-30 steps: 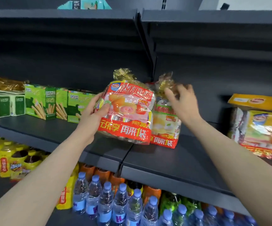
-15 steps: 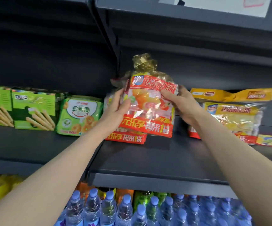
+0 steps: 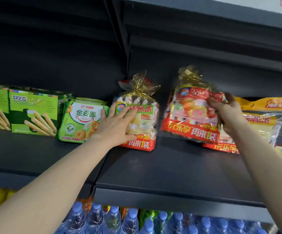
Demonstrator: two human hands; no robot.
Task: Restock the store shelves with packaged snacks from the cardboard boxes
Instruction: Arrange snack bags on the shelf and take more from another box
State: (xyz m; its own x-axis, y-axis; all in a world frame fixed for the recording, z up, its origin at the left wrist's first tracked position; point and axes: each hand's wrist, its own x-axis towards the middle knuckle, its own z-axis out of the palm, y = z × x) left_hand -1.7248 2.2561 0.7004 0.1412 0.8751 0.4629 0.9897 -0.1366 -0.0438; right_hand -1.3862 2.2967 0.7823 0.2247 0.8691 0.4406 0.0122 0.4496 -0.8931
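Two clear snack bags with gold-tied tops and red bottoms are on the dark shelf [image 3: 179,168]. My left hand [image 3: 115,125] lies flat, fingers spread, against the front of the green-labelled bag [image 3: 142,130], which stands upright. My right hand [image 3: 224,114] grips the upper right edge of the orange-and-red bag [image 3: 189,119], held tilted just above the shelf, to the right of the first bag. No cardboard box is in view.
Green boxes of biscuit sticks [image 3: 30,112] and a green ring-snack pack [image 3: 82,122] stand to the left. Yellow bags [image 3: 263,125] are stacked on the right, behind the held bag. Water bottles [image 3: 130,222] fill the shelf below. Another shelf hangs overhead.
My right hand has carried the orange-and-red bag to the right, away from the other bag. My left hand has let go of it and now rests on the green-labelled bag.
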